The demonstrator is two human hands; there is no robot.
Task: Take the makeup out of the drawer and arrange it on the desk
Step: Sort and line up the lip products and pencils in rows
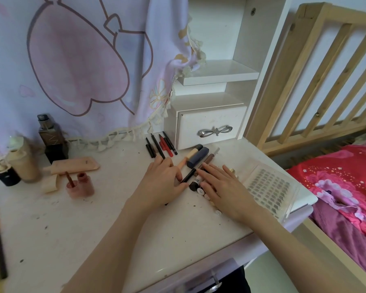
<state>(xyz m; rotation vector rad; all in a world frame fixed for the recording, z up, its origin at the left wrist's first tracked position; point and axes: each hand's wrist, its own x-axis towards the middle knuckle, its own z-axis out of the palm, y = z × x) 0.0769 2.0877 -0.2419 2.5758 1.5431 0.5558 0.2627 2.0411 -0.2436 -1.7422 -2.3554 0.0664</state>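
Both hands rest flat, fingers straight, herding makeup tubes before the small drawer; light, rigid, roll-prone—pinch mid-barrel.

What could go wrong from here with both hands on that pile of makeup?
1. The left hand and right hand lie flat over loose round tubes; a sideways push could roll one off the desk's front edge.
2. The clear tray sits at the desk's right corner by the bed; a nudge from the right hand could tip it over.
3. The open pink bottle could spill if bumped.
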